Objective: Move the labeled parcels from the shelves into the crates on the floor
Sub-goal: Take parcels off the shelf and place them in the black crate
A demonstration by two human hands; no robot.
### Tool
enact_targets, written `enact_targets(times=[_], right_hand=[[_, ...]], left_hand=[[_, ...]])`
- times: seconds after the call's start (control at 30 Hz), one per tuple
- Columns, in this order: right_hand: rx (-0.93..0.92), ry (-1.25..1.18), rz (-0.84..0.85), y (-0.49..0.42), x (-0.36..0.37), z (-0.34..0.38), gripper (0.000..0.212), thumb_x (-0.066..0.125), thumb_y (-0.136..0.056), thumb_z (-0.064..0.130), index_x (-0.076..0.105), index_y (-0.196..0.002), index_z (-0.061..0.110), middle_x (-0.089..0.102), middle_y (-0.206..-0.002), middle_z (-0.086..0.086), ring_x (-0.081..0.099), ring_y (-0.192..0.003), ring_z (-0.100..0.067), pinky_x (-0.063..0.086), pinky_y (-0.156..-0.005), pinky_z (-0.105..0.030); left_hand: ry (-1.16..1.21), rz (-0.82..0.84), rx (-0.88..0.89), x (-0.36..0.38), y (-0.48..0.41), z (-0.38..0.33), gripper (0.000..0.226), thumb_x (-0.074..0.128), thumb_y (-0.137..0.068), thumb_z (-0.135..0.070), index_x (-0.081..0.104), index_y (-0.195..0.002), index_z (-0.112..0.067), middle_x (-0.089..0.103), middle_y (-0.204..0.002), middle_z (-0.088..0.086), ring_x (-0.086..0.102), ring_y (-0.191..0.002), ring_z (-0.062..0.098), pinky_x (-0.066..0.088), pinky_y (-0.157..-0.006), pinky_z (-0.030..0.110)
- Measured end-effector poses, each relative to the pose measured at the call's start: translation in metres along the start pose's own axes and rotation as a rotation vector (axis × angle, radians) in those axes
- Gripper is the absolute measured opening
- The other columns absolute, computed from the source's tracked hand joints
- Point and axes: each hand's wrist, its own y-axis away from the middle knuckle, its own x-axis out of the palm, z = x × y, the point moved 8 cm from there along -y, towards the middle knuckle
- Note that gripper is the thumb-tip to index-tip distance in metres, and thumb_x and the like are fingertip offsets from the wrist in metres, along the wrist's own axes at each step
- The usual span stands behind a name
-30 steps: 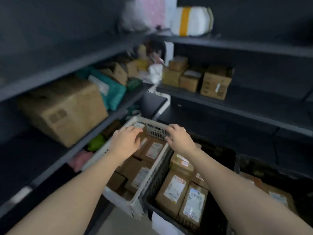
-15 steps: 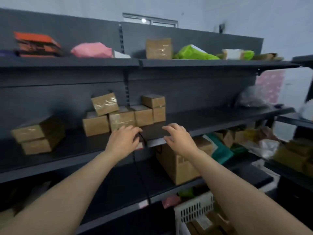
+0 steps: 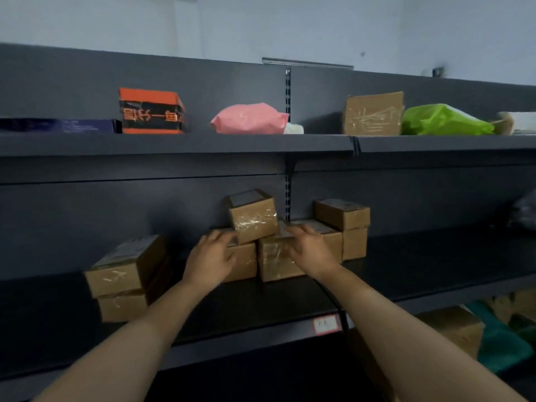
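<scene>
Closed in on the shelf (image 3: 420,265) since earlier, with left hand (image 3: 211,258) and right hand (image 3: 310,250) loose-fingered, gripping nothing, either side of the tilted box (image 3: 253,219) just ahead, equally near.

The left hand (image 3: 210,258) hides most of the low box (image 3: 245,265) behind it. The right hand (image 3: 310,250) is blurred, so I cannot tell if it touches the taped box (image 3: 274,262). The shelf tag (image 3: 324,325) is unreadable. The right edge cuts off a white parcel (image 3: 523,123).
</scene>
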Motion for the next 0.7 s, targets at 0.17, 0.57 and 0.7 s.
enact_targets(times=[0.17,0.57,0.7], right_hand=[[0.089,-0.233,-0.065,-0.055,0.004,0.001,0.052,0.053,-0.097,0.037,0.041,-0.143,0.015,0.044,-0.140,-0.013,0.050,-0.122,-0.028,0.041,-0.100,-0.034],[0.444,-1.005,0.377,-0.122,0.054,0.005,0.031,0.061,-0.088,0.047,0.058,-0.099,0.018,0.061,-0.095,-0.005,0.057,-0.086,-0.021,0.049,-0.089,-0.037],[0.334,-1.104,0.383,-0.123,0.061,0.032,0.027,0.061,-0.090,0.037,0.057,-0.111,0.020,0.063,-0.098,-0.003,0.059,-0.089,-0.019,0.049,-0.076,-0.035]], left_hand=[[0.218,-0.060,-0.130,0.013,-0.039,0.016,0.063,0.059,-0.090,-0.024,0.030,-0.145,-0.024,0.042,-0.140,0.008,0.043,-0.126,0.025,0.041,-0.101,0.041],[1.086,0.076,-0.626,0.033,-0.073,0.022,0.058,0.029,-0.092,-0.061,0.044,-0.133,-0.022,0.058,-0.125,0.010,0.057,-0.102,0.021,0.050,-0.075,0.030],[1.279,-0.136,-0.612,0.007,-0.070,0.037,0.040,0.045,-0.090,-0.056,0.044,-0.124,-0.035,0.056,-0.117,0.004,0.057,-0.099,0.024,0.052,-0.069,0.038]])
